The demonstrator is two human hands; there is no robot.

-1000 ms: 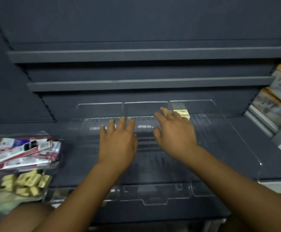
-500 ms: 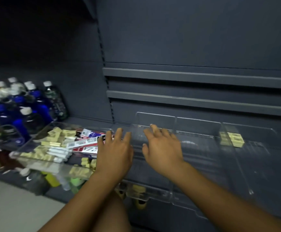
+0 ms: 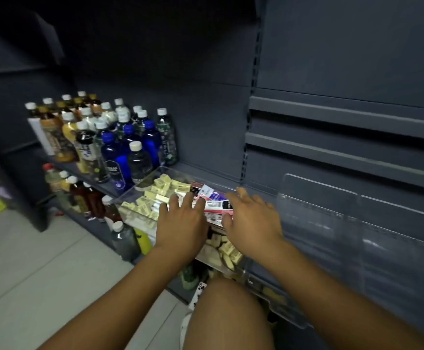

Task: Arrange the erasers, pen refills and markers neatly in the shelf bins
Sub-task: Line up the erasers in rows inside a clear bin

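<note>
Left hand [image 3: 180, 224] and right hand [image 3: 252, 223] are hovering to pick, fingers [image 3: 188, 201] spread and empty, over erasers [image 3: 155, 194] and refill packs [image 3: 217, 205] in the clear tray [image 3: 140, 186]; probably next is gripping some for the bins [image 3: 319, 213].

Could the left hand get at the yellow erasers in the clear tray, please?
Probably yes: the left hand is open right beside the erasers, and the tray is open-topped with nothing between.

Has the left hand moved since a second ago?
Yes. The left hand went left, off the clear divided bin, and is now over the eraser tray.
</note>
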